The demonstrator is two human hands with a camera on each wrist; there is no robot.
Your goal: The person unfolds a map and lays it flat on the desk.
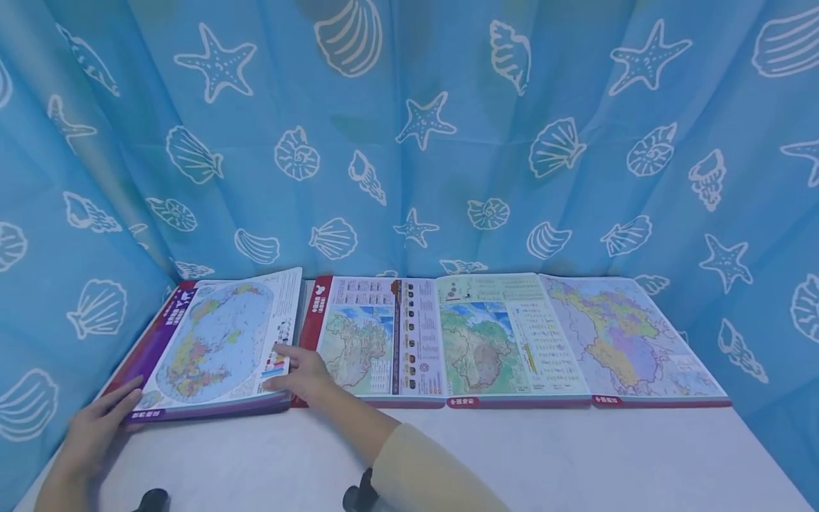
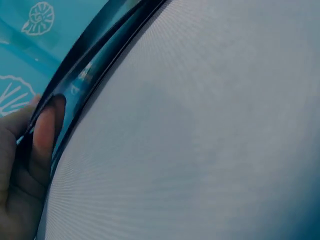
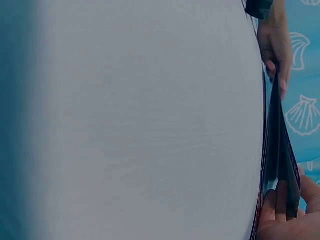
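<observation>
At the left end of the table lies a stack of glossy maps, topped by a world map [image 1: 217, 341] with a purple left border. My right hand [image 1: 306, 371] pinches its right edge, thumb above and fingers beneath. That edge is raised off the stack, and in the right wrist view the fingers [image 3: 272, 205] reach under the dark sheet. My left hand [image 1: 96, 427] grips the near left corner of the same map. In the left wrist view its fingers [image 2: 44, 130] lie under the sheet, with the thumb on the other side.
Red-bordered China maps lie in a row to the right: a detailed map [image 1: 358, 348], a green relief map [image 1: 480, 348] and a coloured political map [image 1: 621, 334]. They rest on a white table [image 1: 576, 455]. A blue shell-patterned curtain [image 1: 435, 178] hangs close behind.
</observation>
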